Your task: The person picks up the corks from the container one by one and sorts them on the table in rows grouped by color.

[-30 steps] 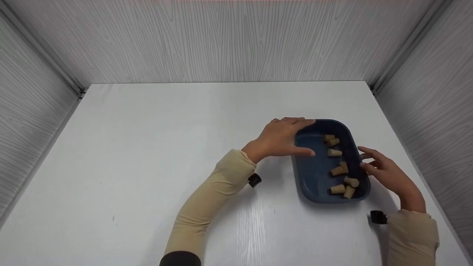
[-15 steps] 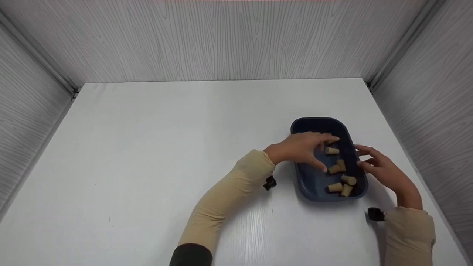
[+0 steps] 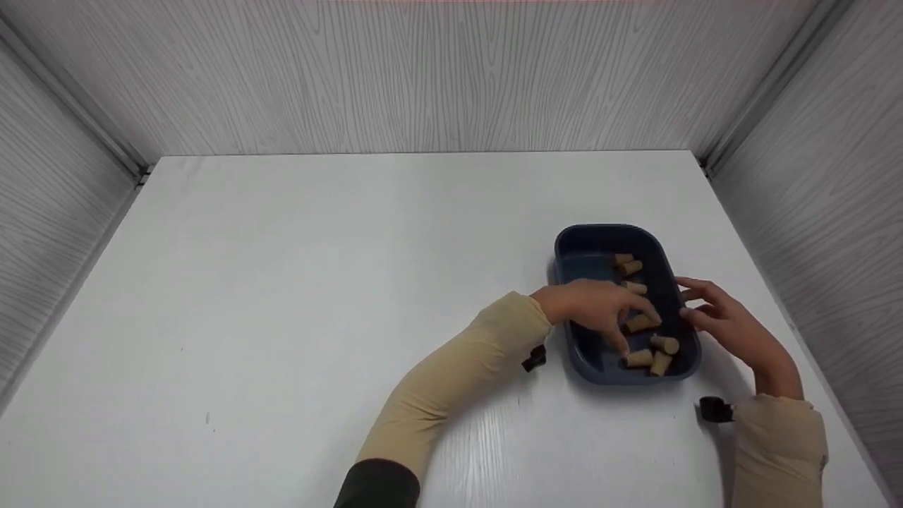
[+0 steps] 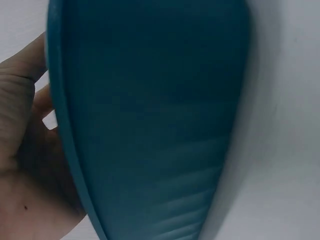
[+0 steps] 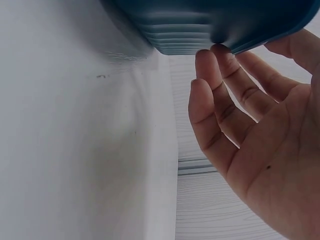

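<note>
A dark blue tray (image 3: 589,367) stands on the white table in the head view, with several tapered corks inside. My left hand (image 3: 589,303) reaches over its left rim, thumb and fingers spread around one cork (image 3: 640,323); contact with that cork cannot be made out. In the left wrist view, the tray's wall (image 4: 150,110) hides the fingertips of my left hand (image 4: 30,165). My right hand (image 3: 734,324) holds the tray's right edge. In the right wrist view, the thumb of my right hand (image 5: 270,120) goes behind the rim and curved fingers meet the outer wall.
More corks lie near the tray's front, such as one cork (image 3: 664,344), and others toward its back, such as another cork (image 3: 630,268). White table surface (image 3: 317,282) extends left of the tray. Grey wood-grain panels (image 3: 423,77) rise behind and at both sides.
My left hand has moved from the tray's far left rim into the tray, then toward the front over the middle corks. My right hand stays at the right edge.
</note>
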